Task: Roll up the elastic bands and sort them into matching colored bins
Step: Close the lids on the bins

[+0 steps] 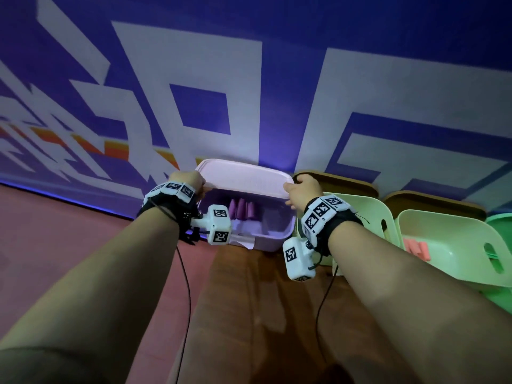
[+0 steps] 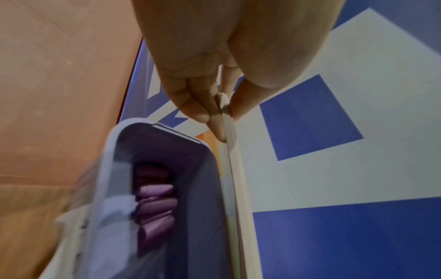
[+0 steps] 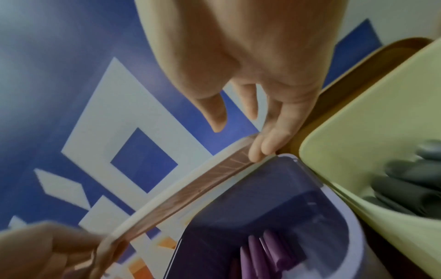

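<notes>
Nearest, two bare forearms reaching forward over a reddish-brown surface (image 1: pixel 243 300), each wrist strapped with a marker-covered camera block; beyond them, a pale purple bin (image 1: pixel 273 231) standing open, rolled purple elastic bands (image 1: pixel 243 209) packed upright against its far left inner wall; at least three rolls countable in the head view, four or so stacked in the left wrist view, exact count unclear through blur. Above the bin, a pale lid (image 1: pixel 246 176), tilted, far edge up toward the wall, wood-grained underside showing in the right wrist view. Left hand (image 1: pixel 185 180) clamped on the lid's left edge, thumb on one face and fingers (image 2: pixel 198 105) on the other, pinching the rim; right hand (image 1: pixel 303 191) on the lid's right corner, fingertips (image 3: pixel 262 149) curled onto the edge, thumb hanging free of it. Hands well apart, the lid spanning between them, purple rolls lying below and between both hands inside the bin. Right of the purple bin and touching it, a pale yellow-green bin (image 3: pixel 358 132) holding dark grey rolls (image 3: pixel 410 181), several, count unclear; further right, a second pale green bin (image 1: pixel 443 245) with a pink roll (image 1: pixel 418 249) inside; at the far right edge, a sliver of a greener bin (image 1: pixel 501 225). Behind the two light bins, two brown lids (image 1: pixel 432 202) leaning at the wall. Farthest, a blue wall (image 1: pixel 277 79) with large white block shapes and orange stripes low on the left.
</notes>
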The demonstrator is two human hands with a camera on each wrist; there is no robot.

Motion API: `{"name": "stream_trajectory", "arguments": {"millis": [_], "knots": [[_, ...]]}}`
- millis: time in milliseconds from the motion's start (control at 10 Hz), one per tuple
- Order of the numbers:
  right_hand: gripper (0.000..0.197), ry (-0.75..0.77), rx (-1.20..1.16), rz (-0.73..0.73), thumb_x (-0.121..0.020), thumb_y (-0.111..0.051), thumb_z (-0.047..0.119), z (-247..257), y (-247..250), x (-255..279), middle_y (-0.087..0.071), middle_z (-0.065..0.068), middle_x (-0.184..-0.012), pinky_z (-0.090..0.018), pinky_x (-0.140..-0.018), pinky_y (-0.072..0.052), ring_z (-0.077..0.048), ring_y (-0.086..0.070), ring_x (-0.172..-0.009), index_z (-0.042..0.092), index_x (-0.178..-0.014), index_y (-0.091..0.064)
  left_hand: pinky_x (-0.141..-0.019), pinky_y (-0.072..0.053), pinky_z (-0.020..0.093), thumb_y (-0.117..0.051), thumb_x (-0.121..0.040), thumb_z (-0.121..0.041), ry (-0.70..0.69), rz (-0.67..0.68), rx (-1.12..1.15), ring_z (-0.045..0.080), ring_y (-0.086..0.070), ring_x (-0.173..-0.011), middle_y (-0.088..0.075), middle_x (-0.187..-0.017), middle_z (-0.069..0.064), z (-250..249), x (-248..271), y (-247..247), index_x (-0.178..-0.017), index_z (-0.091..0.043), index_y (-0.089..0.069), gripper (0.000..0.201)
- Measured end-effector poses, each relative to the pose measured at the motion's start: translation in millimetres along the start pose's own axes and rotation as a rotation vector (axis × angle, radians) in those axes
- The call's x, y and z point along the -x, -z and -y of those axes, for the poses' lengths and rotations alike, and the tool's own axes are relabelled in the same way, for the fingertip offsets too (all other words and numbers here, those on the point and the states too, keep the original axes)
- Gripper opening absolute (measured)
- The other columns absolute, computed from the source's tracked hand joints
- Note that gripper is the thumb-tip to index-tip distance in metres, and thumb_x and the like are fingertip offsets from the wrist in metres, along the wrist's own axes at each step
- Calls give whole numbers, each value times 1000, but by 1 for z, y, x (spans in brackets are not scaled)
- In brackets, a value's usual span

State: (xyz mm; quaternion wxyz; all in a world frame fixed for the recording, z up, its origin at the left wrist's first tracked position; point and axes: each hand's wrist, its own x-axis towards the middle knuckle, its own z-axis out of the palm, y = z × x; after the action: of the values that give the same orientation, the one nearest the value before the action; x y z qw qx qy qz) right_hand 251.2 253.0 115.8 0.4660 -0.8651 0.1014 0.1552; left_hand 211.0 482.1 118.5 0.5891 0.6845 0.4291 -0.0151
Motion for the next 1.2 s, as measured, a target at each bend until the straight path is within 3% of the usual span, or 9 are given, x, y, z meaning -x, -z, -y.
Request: {"name": "stream_trajectory", "arguments": {"millis": [100,200,300,400,500,600,700,900,1200], "knots": [[41,-153,-152,86,-95,-50,18,-15,0,8,-60,-17,-106,-38,-73,-55,-35,-69,-91,1,-132,-42,-34,-40,13,-49,-91,2,-2,-1,28,12,-48,-57,-49,-70,2,25,0,-2,-134,3,-50,43],[21,-206,-136,109,-94,-48,13,-31,-2,11,-66,-20,-100,-33,-63,-53,-28,-67,-70,4,-113,-49,-41,-44,20,-40,-91,7,1,-39,126,21,-53,-58,-59,-89,18,50,-4,-8,-136,-8,-47,49],[25,-195,-41,104,-94,-42,3,-44,-4,16,-63,-18,-84,-32,-56,-51,-28,-63,-64,6,-118,-48,-72,-57,35,-42,-90,4,-25,-82,72,34,-64,-89,-61,-118,18,71,-3,-14,-138,-11,-48,50],[31,-108,167,92,-89,-43,4,-57,-9,17,-64,-18,-109,-38,-71,-55,-34,-65,-89,5,-118,-53,-90,-52,46,-45,-86,-7,-38,-117,-50,39,-61,-106,-62,-124,21,89,-16,-21,-132,-6,-54,47],[35,-44,358,85,-88,-46,6,-64,-10,17,-60,-14,-120,-31,-81,-47,-35,-59,-106,8,-122,-55,-99,-47,50,-40,-77,-20,-78,-130,-226,44,-57,-112,-61,-121,28,93,-11,-24,-126,0,-56,55],[34,-12,498,81,-89,-47,6,-68,-11,15,-58,-14,-122,-27,-75,-40,-33,-56,-109,8,-123,-53,-102,-42,42,-41,-92,-10,-97,-189,-357,44,-52,-115,-51,-130,28,85,0,-25,-126,0,-56,39],[32,19,552,80,-89,-47,6,-69,-18,13,-58,-16,-122,-31,-77,-44,-35,-57,-108,7,-121,-51,-103,-38,42,-40,-95,-9,-134,-189,-440,46,-48,-118,-39,-138,29,82,4,-23,-126,2,-55,37],[39,75,674,84,-92,-43,8,-67,-26,10,-56,-20,-124,-38,-84,-45,-36,-56,-111,3,-131,-40,-98,-38,50,-47,-89,-14,-180,-214,-544,45,-44,-118,-49,-131,20,89,-2,-18,-128,-11,-55,40],[42,153,697,46,-93,-38,9,-70,-31,10,-53,-19,-126,-38,-75,-41,-37,-55,-110,4,-135,-34,-105,-42,45,-56,-85,-6,-220,-168,-337,35,-49,-125,-43,-143,14,92,-11,-19,-140,-7,-46,57]]}}
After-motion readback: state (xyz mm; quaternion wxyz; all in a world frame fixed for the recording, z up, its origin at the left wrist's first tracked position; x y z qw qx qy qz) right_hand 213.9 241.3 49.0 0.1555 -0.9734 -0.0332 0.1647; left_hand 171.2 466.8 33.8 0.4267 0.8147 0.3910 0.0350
